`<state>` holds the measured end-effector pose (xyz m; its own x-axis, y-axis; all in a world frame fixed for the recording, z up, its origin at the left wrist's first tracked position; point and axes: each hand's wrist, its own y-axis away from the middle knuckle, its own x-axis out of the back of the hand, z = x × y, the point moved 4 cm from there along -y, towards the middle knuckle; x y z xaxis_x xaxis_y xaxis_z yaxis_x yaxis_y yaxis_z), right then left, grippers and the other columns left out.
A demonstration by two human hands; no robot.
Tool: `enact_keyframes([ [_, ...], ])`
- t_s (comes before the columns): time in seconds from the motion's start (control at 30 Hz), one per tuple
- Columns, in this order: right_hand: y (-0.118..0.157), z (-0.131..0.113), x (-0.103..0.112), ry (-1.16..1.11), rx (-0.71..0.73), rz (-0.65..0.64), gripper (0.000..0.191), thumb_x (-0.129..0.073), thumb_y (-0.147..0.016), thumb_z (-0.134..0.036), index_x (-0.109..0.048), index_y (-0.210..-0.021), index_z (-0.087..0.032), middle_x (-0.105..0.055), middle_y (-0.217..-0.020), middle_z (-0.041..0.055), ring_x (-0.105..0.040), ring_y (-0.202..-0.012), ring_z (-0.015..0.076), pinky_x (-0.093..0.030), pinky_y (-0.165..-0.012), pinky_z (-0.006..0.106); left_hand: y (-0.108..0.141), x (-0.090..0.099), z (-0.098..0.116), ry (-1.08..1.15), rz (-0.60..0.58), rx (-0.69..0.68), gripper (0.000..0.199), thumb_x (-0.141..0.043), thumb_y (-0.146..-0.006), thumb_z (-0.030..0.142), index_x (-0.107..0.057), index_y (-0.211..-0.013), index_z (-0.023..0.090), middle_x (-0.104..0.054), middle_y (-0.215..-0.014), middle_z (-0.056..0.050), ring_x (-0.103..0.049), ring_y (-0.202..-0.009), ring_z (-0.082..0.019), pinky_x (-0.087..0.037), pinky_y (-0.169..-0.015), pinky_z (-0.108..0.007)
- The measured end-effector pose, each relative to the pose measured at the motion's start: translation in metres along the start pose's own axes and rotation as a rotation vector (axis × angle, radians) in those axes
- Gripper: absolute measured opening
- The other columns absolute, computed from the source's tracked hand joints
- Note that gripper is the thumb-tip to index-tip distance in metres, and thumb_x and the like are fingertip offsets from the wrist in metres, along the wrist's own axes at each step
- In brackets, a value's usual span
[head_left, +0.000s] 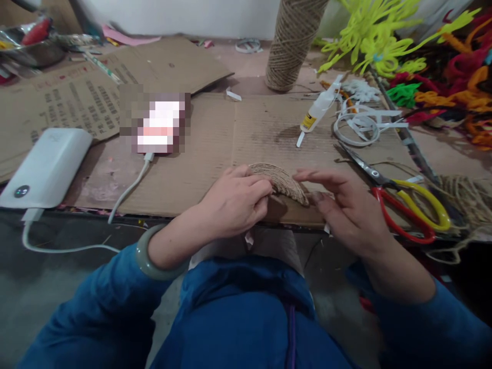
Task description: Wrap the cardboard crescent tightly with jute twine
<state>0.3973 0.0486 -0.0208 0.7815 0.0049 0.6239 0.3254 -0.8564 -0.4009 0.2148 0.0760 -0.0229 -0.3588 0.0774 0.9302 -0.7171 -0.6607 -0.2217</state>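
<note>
A curved, fan-like piece of coiled jute twine (282, 179) is held at the front edge of the cardboard. My left hand (234, 200) is closed around its left part, with the fingers curled over it and hiding that end. At the other end is my right hand (346, 205), its index finger stretched out along the upper rim and its thumb lower, close to the tip. The gap between thumb and finger is visible; whether a strand lies at the thumb I cannot tell. Beyond the right hand lie scissors (384, 182) with red and yellow handles.
A glue bottle (317, 110), white plastic strips (355, 128) and a tall twine spool (294, 46) stand or lie behind. Loose twine (467, 197) is at right, near colourful yarn (457, 87). A power bank (48, 166) and a blurred phone (163, 123) with cables are at left.
</note>
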Motion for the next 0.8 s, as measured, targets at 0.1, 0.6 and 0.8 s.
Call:
enact_keyframes([
  [0.1,0.001,-0.007,0.001,0.115,0.097,0.021,0.029,-0.049,-0.091,-0.015,-0.054,-0.117,-0.026,-0.066,-0.123,0.0074,-0.063,-0.118,0.0231,-0.045,-0.109,0.051,0.000,-0.001,-0.001,0.000,-0.029,0.016,0.022,-0.040,-0.088,0.018,-0.061,-0.083,0.019,-0.073,-0.096,-0.005,-0.062,-0.089,-0.021,-0.044,-0.083,-0.038],
  [0.6,0.007,0.005,-0.006,-0.168,-0.023,0.044,0.033,-0.048,-0.094,-0.015,-0.048,-0.123,-0.029,-0.059,-0.131,0.0070,-0.070,-0.099,0.0176,-0.058,-0.089,0.039,-0.002,0.000,-0.003,0.022,-0.061,0.039,0.022,-0.039,-0.089,0.020,-0.060,-0.085,0.019,-0.074,-0.098,-0.007,-0.063,-0.093,-0.023,-0.046,-0.086,-0.042],
  [0.8,0.043,0.010,0.016,-0.229,-0.086,0.275,0.034,-0.056,-0.092,-0.015,-0.055,-0.121,-0.032,-0.061,-0.129,0.0037,-0.068,-0.104,0.0182,-0.054,-0.099,0.044,0.002,0.007,-0.008,0.175,0.029,0.039,0.019,-0.041,-0.087,0.016,-0.059,-0.089,0.020,-0.073,-0.109,-0.006,-0.065,-0.095,-0.021,-0.048,-0.086,-0.040],
])
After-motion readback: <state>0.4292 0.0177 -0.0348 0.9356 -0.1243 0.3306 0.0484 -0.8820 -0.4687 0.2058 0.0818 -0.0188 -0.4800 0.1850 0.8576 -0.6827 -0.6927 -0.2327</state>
